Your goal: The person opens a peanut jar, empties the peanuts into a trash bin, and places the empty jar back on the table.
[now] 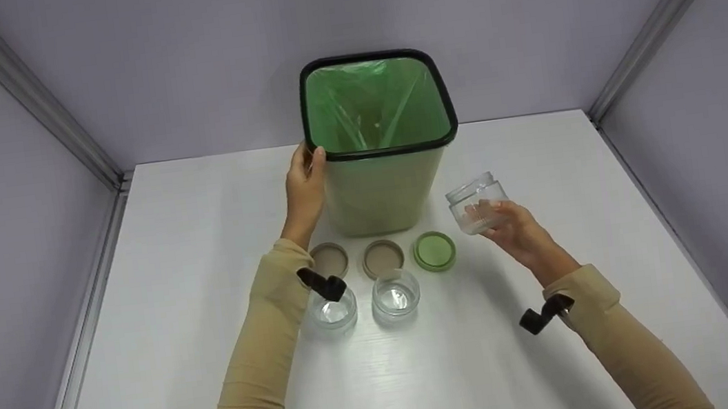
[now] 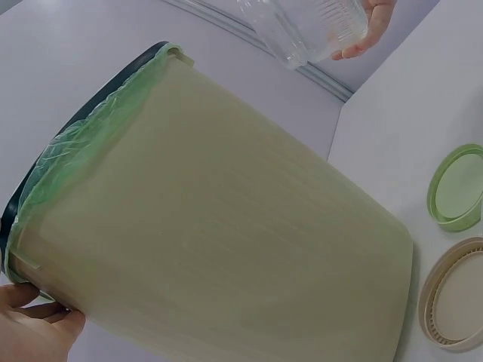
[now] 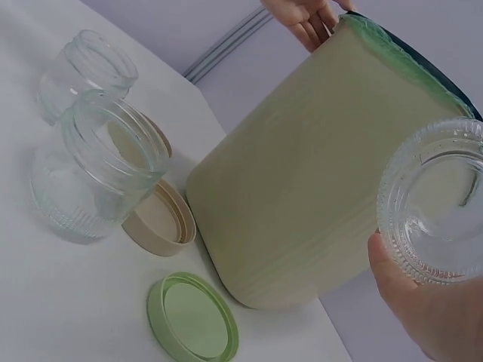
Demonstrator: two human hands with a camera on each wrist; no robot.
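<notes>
I see the right hand (image 1: 519, 233) gripping an open glass jar (image 1: 475, 203), held above the table (image 1: 203, 252) just right of the bin (image 1: 379, 189). The left hand (image 1: 305, 187) clasps the bin's rim.

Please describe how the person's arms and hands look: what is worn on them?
Both arms wear long, close-fitting tan sleeves to the wrist. Each wrist carries a small black camera mount. The left hand and the right hand are bare, with no gloves; no rings or markings are visible.

No writing, label, brand or number can be read anywhere. The bin (image 1: 379, 189), the glass jars (image 1: 395, 296) and the lids (image 1: 434, 251) all show plain surfaces.
</notes>
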